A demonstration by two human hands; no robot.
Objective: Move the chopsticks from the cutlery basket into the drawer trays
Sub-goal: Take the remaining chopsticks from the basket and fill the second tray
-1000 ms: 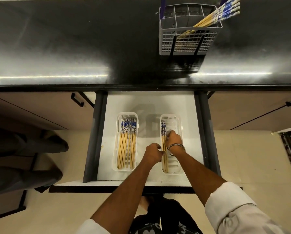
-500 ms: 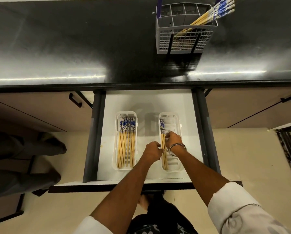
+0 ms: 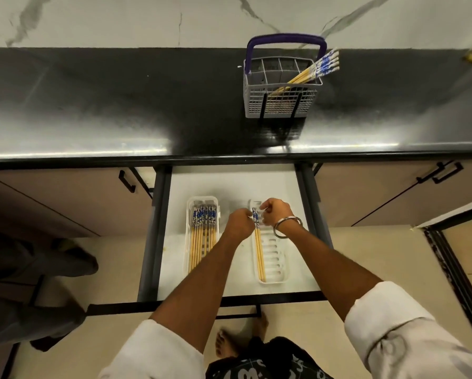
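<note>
While I only have the head camera to go on, it covers pretty much everything: the drawer (image 3: 229,184) is pulled out under the dark countertop (image 3: 120,105), with two white trays sitting in it side by side. The left tray (image 3: 202,199) is packed with a row of chopsticks (image 3: 202,236), blue patterned ends pointing toward the counter. The right tray (image 3: 273,269) has just a couple of chopsticks (image 3: 259,250) lying along its left edge. Both hands are up at the far end of that right tray. The left hand (image 3: 239,224) has its fingers curled in right next to the blue tips, and the right hand (image 3: 274,213), metal bangle (image 3: 288,227) on the wrist, is curled the same way just on the other side. Honestly I can't tell if either one is actually pinching a stick or only touching it. Back on the counter, the grey cutlery basket (image 3: 281,102) with the purple handle holds a bundle of chopsticks (image 3: 308,73) leaning out of its right corner.
</note>
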